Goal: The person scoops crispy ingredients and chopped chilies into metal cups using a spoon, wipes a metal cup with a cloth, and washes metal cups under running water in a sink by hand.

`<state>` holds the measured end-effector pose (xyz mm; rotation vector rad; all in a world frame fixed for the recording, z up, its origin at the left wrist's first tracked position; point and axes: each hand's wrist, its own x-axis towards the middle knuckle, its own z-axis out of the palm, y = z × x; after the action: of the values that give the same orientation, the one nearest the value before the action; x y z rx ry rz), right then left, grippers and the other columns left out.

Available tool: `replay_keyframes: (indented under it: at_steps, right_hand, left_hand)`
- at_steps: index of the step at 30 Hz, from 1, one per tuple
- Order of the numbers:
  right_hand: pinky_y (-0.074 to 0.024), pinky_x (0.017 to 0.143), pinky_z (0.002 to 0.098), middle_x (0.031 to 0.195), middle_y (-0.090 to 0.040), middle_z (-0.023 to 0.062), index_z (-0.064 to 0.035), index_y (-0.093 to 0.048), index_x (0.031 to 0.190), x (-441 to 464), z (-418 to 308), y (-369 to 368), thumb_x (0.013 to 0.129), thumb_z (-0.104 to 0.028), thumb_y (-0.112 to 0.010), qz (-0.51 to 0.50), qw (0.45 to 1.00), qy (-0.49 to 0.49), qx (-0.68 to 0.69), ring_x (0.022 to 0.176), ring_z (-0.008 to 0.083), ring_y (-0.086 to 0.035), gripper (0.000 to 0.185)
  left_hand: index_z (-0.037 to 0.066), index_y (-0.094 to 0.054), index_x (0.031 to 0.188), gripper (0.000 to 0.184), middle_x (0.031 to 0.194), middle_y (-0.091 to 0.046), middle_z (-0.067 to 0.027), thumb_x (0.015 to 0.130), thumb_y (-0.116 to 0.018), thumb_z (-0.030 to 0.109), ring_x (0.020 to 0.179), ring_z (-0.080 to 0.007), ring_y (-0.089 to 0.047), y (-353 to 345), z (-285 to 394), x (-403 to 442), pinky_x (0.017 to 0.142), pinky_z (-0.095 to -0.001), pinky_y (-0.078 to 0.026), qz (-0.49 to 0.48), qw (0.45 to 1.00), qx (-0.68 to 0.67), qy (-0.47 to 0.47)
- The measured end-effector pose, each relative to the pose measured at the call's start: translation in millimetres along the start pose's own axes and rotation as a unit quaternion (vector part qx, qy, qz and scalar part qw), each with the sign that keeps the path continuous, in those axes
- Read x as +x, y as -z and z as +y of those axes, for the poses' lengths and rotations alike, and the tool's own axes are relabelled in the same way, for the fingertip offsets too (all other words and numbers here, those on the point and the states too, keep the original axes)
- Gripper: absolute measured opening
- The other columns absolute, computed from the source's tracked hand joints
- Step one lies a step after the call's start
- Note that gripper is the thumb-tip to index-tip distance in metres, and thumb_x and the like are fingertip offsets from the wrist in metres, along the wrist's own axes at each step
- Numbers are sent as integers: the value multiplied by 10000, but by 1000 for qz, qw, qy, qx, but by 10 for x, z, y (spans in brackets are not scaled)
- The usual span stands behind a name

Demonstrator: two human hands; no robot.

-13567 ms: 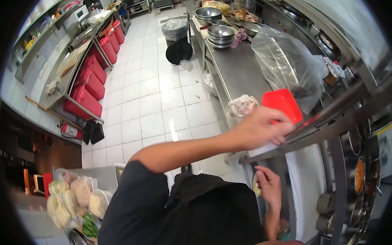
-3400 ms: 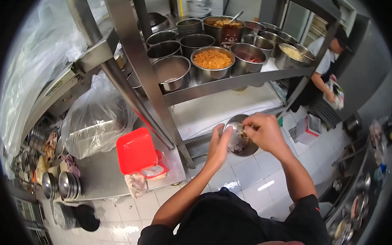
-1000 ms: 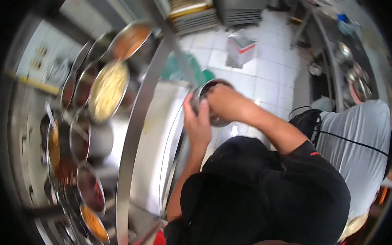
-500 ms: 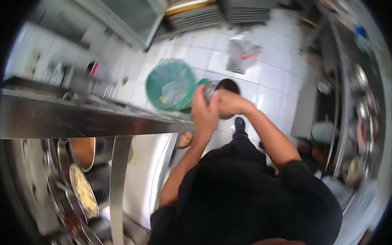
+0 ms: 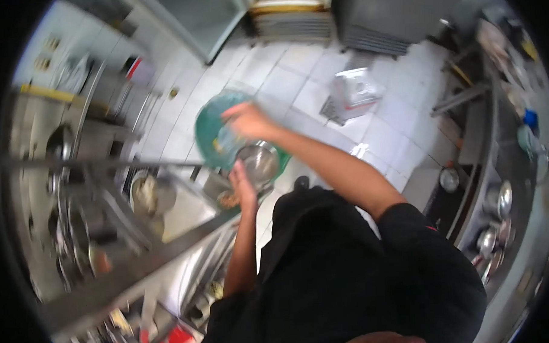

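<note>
1. Left hand: its grip is clasping the steel bowl at the near-left side; exact finger placement is blurring.
2. Steel bowl: it is sitting in that hand, off the table and out past its end edge. The mouth is facing mostly upward; being round, it is showing no clear long axis. Any contents are not reading clearly.
3. Right hand: it is hanging over the green bin, fingers pointing left. Motion blur; cannot tell whether its grip is open or pinching something.
4. Key relation: the bin is lying beyond and left of the bowl, whose outline is overlapping the bin's near-right rim; the height gap is not showing. The left hand is touching the bowl; the right is standing apart, nearer the bin's mouth.
5. The bin is standing on the tiled floor, pale scraps lying inside.
</note>
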<state>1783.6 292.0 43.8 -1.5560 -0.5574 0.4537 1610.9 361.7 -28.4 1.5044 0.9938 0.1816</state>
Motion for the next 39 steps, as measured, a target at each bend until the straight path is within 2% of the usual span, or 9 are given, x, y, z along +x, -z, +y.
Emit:
replay_keyframes:
  at_steps: [2, 7, 14, 20, 24, 26, 31, 34, 39]
  right_hand:
    - [-477, 811, 424, 1025, -606, 204, -14, -642, 968, 240, -65, -107, 621, -83, -582, -2, 958, 98, -271, 891, 360, -596, 359]
    - [-492, 741, 397, 771, -651, 152, -46, -651, 733, 89, -583, 771, 672, -63, -577, 132, 970, 48, -198, 805, 346, -613, 97]
    - [-505, 644, 322, 818, -673, 135, -7, -664, 933, -1010, -259, 3271, 741, -80, -568, 432, 894, -114, -35, 668, 212, -640, 227]
    - [-467, 528, 273, 824, -669, 137, 68, -522, 1181, -2702, -189, 5390, 726, -4, -512, 706, 705, -69, 21, 595, 131, -600, 461]
    - [-482, 668, 310, 862, -664, 168, 78, -506, 1199, -3721, -174, 6459, 699, -41, -576, 828, 556, -65, -37, 711, 213, -627, 519]
    - [-451, 821, 309, 969, -652, 177, 90, -499, 1195, -4176, -243, 6834, 690, -64, -589, 862, 499, -78, -45, 914, 252, -618, 535]
    - [-427, 912, 351, 1047, -620, 221, 98, -437, 1243, -5468, -99, 7706, 704, -133, -546, 934, 323, -105, -110, 1018, 348, -581, 596]
    - [-383, 971, 380, 1155, -552, 256, 92, -362, 1294, -5862, -397, 7881, 703, -164, -527, 934, 212, -241, -156, 1102, 382, -518, 665]
    - [-356, 989, 409, 1245, -463, 284, 55, -298, 1326, -6769, -215, 8375, 691, -181, -565, 924, 161, -290, -192, 1164, 401, -454, 729]
  left_hand:
    - [19, -379, 1283, 701, 1243, -459, -160, 867, -434, 580, 1111, -275, -476, -166, 36, 66, 930, -396, -399, -25, 998, -41, 45]
    - [135, -342, 1289, 684, 1260, -448, -101, 843, -383, 651, 1064, -277, -501, -843, 401, 195, 730, -426, -463, -211, 972, -44, 91]
    - [151, -351, 1289, 665, 1296, -417, -95, 839, -408, 637, 1135, -277, -457, -2339, 1034, -20, 789, -455, -454, -314, 947, 6, 69]
    - [147, -324, 1338, 732, 1302, -431, -117, 819, -430, 652, 1149, -306, -459, -3906, 1431, -779, 864, -478, -431, -412, 908, 24, 65]
    - [163, -311, 1323, 730, 1322, -395, -98, 802, -465, 651, 1175, -284, -426, -4850, 1571, -1280, 829, -480, -426, -476, 876, 27, 65]
    - [165, -310, 1329, 737, 1325, -396, -88, 799, -471, 651, 1170, -278, -432, -5281, 1647, -1541, 822, -478, -426, -513, 856, 29, 58]
    - [132, -356, 1296, 624, 1212, -515, -69, 856, -467, 559, 1060, -211, -546, -6353, 1893, -2260, 783, -389, -474, -622, 781, 45, 44]
    - [110, -391, 1253, 534, 1185, -533, -66, 887, -459, 492, 1039, -191, -564, -7088, 1939, -2562, 770, -376, -484, -670, 740, 38, 47]
    - [47, -415, 1231, 464, 1148, -528, -99, 861, -502, 313, 1027, -177, -521, -8277, 1965, -3259, 873, -309, -408, -754, 649, 101, 4]
